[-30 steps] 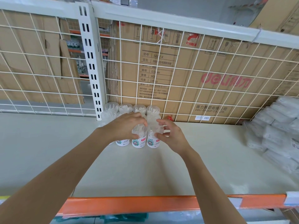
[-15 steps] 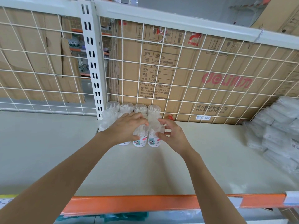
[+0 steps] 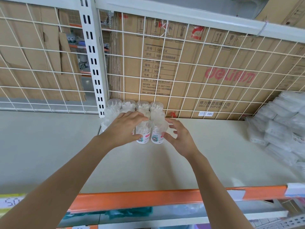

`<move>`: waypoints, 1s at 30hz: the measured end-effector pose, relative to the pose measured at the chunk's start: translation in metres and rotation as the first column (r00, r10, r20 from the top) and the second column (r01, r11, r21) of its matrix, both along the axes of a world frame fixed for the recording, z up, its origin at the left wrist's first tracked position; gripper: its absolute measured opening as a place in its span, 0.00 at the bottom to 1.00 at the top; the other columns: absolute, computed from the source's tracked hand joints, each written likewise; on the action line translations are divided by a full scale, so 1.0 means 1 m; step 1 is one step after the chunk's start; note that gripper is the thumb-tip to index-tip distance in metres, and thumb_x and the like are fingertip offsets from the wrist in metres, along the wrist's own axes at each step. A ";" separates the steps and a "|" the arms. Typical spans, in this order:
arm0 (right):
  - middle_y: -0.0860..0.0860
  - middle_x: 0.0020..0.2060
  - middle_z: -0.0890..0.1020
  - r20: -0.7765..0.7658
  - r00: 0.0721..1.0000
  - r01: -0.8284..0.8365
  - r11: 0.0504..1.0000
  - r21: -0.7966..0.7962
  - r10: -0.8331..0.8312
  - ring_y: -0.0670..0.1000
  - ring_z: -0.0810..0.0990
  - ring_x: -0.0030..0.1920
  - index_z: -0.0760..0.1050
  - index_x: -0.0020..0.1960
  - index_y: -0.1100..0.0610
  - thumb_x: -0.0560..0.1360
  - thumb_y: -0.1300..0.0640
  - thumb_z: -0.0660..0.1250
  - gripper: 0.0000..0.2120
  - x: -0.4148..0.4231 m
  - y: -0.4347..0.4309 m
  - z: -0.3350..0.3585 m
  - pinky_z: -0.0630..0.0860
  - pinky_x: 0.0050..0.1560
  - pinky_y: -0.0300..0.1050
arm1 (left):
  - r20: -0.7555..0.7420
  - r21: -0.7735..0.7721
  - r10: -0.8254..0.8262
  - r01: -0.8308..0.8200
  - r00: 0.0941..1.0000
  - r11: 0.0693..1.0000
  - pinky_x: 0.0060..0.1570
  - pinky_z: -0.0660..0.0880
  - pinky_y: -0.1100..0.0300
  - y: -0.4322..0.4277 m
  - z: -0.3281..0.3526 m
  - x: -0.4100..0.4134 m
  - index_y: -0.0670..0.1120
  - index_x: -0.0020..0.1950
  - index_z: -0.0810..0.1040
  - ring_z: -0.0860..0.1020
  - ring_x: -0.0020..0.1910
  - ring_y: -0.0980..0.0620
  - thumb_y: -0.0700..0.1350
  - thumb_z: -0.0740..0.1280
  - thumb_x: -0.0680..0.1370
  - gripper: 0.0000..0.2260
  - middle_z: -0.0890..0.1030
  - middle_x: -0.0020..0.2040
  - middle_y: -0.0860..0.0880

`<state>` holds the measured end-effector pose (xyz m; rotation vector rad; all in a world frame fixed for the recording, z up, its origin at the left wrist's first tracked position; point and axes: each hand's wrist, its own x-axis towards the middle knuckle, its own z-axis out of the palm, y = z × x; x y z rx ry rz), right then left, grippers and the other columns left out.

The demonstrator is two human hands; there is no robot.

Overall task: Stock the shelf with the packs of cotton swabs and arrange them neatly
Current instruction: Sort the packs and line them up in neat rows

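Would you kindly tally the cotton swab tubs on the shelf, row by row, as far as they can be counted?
Back-row tubs: 4
Front-row tubs with labels showing: 2
Middle-row tubs: uncountable, partly under the left hand
Total countable: 6
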<state>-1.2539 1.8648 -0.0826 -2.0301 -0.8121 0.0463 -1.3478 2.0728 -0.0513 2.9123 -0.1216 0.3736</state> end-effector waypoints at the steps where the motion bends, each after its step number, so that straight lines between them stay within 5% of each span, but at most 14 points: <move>1: 0.47 0.64 0.72 0.023 1.000 -0.005 1.000 -0.015 0.005 0.46 0.72 0.59 0.67 0.69 0.52 0.75 0.55 0.69 0.24 -0.002 -0.002 -0.001 0.69 0.58 0.40 | -0.017 0.004 0.009 -0.009 1.000 1.000 0.65 0.53 0.62 0.000 -0.002 -0.002 0.53 0.73 0.64 0.63 0.70 0.52 0.50 0.68 0.75 0.27 0.66 0.70 0.52; 6: 0.48 0.73 0.62 0.157 0.987 -0.014 0.991 -0.132 0.035 0.46 0.61 0.72 0.66 0.72 0.50 0.76 0.52 0.66 0.25 -0.008 -0.001 -0.001 0.62 0.66 0.40 | -0.097 0.028 0.046 -0.043 0.994 0.999 0.70 0.47 0.61 -0.001 -0.012 -0.008 0.54 0.75 0.59 0.55 0.74 0.53 0.59 0.62 0.77 0.29 0.58 0.76 0.53; 9: 0.50 0.75 0.59 0.269 0.960 -0.006 0.972 -0.237 0.072 0.50 0.55 0.75 0.63 0.73 0.54 0.77 0.45 0.59 0.27 -0.004 0.010 0.005 0.57 0.70 0.46 | -0.093 -0.023 0.084 -0.086 0.992 0.996 0.72 0.45 0.57 -0.003 -0.010 -0.008 0.54 0.75 0.59 0.54 0.75 0.53 0.70 0.45 0.69 0.38 0.57 0.76 0.52; 15: 0.49 0.76 0.53 0.237 0.956 -0.043 0.884 -0.465 0.171 0.50 0.47 0.76 0.55 0.76 0.51 0.82 0.50 0.53 0.23 0.011 0.026 0.010 0.47 0.73 0.43 | -0.223 0.009 0.229 -0.233 0.947 0.972 0.73 0.39 0.49 0.002 -0.007 -0.004 0.55 0.77 0.51 0.44 0.77 0.51 0.59 0.50 0.81 0.25 0.48 0.78 0.52; 26: 0.47 0.77 0.50 0.190 0.968 -0.057 0.880 -0.471 0.165 0.47 0.44 0.76 0.52 0.76 0.49 0.82 0.49 0.50 0.23 0.009 0.028 0.009 0.49 0.72 0.44 | -0.199 0.080 0.257 -0.245 0.946 0.966 0.73 0.40 0.48 0.003 -0.014 -0.004 0.56 0.77 0.49 0.43 0.77 0.51 0.59 0.49 0.81 0.25 0.47 0.78 0.52; 30: 0.50 0.76 0.56 0.169 0.982 -0.018 0.937 -0.350 0.082 0.50 0.51 0.75 0.58 0.75 0.51 0.81 0.49 0.54 0.23 0.003 0.021 0.016 0.52 0.71 0.47 | -0.112 -0.024 0.228 -0.232 0.967 0.972 0.73 0.41 0.51 0.003 -0.007 -0.011 0.55 0.77 0.53 0.46 0.77 0.52 0.68 0.42 0.74 0.34 0.52 0.78 0.53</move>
